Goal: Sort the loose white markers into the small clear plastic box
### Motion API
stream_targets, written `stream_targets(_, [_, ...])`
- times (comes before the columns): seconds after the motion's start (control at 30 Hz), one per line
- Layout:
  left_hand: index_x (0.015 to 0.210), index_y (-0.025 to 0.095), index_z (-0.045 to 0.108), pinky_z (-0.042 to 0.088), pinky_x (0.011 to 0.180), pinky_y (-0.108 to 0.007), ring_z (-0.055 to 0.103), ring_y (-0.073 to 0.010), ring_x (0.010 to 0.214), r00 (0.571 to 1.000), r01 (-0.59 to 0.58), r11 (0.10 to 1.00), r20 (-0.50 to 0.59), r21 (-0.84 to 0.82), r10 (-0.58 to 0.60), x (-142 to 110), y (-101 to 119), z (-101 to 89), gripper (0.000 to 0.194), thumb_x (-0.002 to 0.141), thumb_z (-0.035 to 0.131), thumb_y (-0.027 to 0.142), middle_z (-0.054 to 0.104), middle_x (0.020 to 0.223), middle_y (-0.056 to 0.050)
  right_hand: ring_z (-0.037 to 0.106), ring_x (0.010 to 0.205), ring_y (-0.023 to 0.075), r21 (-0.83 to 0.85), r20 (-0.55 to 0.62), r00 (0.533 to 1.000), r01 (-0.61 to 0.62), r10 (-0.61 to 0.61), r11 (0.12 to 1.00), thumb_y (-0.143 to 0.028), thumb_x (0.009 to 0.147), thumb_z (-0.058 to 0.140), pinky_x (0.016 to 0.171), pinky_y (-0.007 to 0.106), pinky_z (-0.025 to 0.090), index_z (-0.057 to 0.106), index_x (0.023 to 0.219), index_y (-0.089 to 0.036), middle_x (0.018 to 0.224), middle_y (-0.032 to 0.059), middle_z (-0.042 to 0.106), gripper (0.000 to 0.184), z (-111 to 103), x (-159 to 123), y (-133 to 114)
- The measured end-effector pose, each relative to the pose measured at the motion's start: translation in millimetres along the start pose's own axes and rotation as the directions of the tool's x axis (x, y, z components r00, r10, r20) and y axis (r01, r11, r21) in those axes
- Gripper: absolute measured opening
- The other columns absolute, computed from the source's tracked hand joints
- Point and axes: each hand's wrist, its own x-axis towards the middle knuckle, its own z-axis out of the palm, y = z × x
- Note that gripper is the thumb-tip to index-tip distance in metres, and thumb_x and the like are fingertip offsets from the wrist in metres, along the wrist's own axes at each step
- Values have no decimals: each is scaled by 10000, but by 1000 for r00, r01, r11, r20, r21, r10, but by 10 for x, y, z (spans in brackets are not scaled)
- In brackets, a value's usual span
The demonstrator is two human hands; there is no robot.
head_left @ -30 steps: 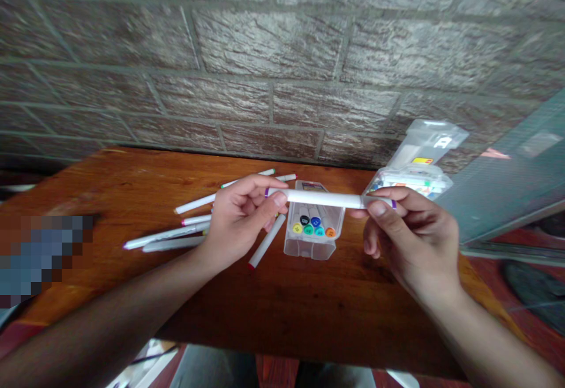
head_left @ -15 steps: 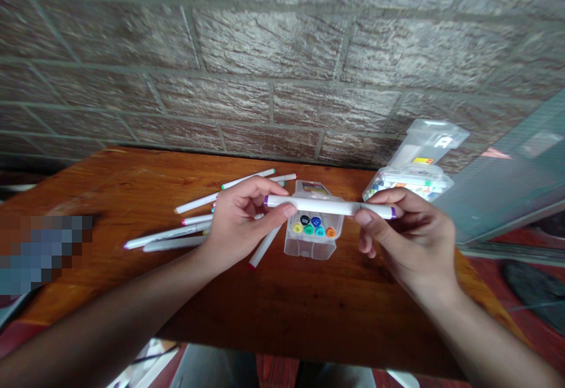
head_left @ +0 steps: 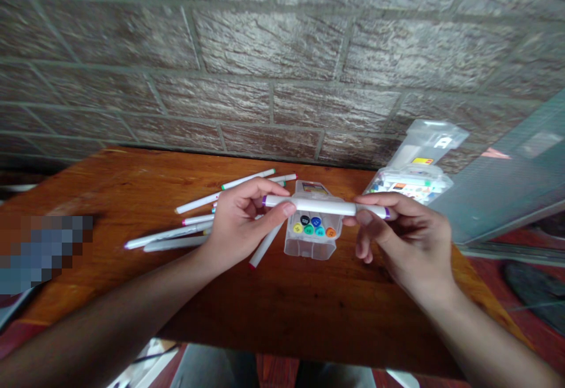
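Observation:
A white marker [head_left: 324, 206] with purple ends is held level between both hands. Its left part is pinched by my left hand [head_left: 242, 214], thumb in front. My right hand [head_left: 406, 229] grips the cap at the other end with thumb and fingers. Behind and below the marker sits an open clear plastic case [head_left: 311, 248]. Several markers with round coloured ends, among them a yellow one [head_left: 298, 229] and an orange one [head_left: 331, 232], lie in it. Beside the case, a white marker with a red tip [head_left: 263, 251] rests on the table, partly behind my left hand.
Several loose markers [head_left: 170, 234] lie on the wooden table [head_left: 265, 311] left of the case. A second clear case [head_left: 435, 141], its lid raised, stands at the back right with markers inside. A brick wall [head_left: 229, 46] borders the table's far edge.
My right hand has shifted slightly left with its end of the marker, and the marker's two parts look closer together. My left hand has hardly moved.

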Motion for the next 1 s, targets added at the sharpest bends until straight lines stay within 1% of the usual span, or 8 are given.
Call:
stream_targets(0.1, [906,180,772,444,508,-184,595,-79,556,1000,-6,1000,5,-12,6,2,3,-2,88,861,843,156,713,697,31,658,392,109,2,6,1000,11,-11,1000,-237,950,836,373,168,545,835,1051,-234,593,-23,743,101,-1,-1,-4])
stream_targets(0.23, [901,176,777,472,522,-169,634,-81,583,1000,-10,1000,3,-24,10,-6,-3,-3,102,840,849,135,751,740,17,647,389,97,-30,-17,1000,11,-11,999,-221,917,862,366,161,531,834,1026,-233,656,-5,784,114,2,3,10])
stream_targets(0.33, [887,172,786,510,556,-164,675,-94,631,1000,-26,1000,-13,-3,26,-9,-6,-3,124,809,879,149,778,771,-2,641,378,101,-56,-32,999,9,-11,998,-210,887,888,364,162,528,830,998,-226,619,-12,762,127,-3,8,34])
stream_targets(0.43, [871,167,788,507,545,-163,667,-95,617,999,-26,999,-22,25,27,-5,5,-5,141,786,901,168,787,770,-12,636,368,105,-59,-43,999,25,-28,998,-219,856,917,351,166,517,829,991,-221,616,-12,755,161,-9,3,55])
stream_targets(0.57, [851,165,786,502,535,-174,663,-105,613,999,-6,999,-32,49,8,1,28,-2,156,770,915,196,789,768,-23,644,377,110,-56,-39,999,6,-9,998,-223,826,946,354,177,522,831,1001,-220,651,-4,775,210,-11,-14,60])
stream_targets(0.73, [854,167,779,508,537,-196,660,-120,612,999,37,998,-18,42,-36,-5,20,2,169,793,908,257,785,764,-32,632,373,102,-36,-31,999,12,-13,999,-226,886,902,354,164,508,834,1018,-233,602,-24,747,148,-7,-13,44])
stream_targets(0.9, [879,171,776,463,502,-197,629,-110,580,999,40,999,-3,34,-40,-19,-19,-10,146,838,876,269,771,753,-27,637,381,85,-28,-18,1000,23,-24,999,-223,924,868,357,149,516,833,1035,-232,708,5,810,116,0,-5,26])
stream_targets(1.0, [880,177,773,435,483,-201,608,-103,559,999,45,998,7,42,-46,-23,-14,-15,132,855,864,269,755,731,-15,637,379,87,-27,-16,1000,16,-16,1000,-229,928,864,356,152,519,832,1034,-225,710,8,813,111,5,0,7])
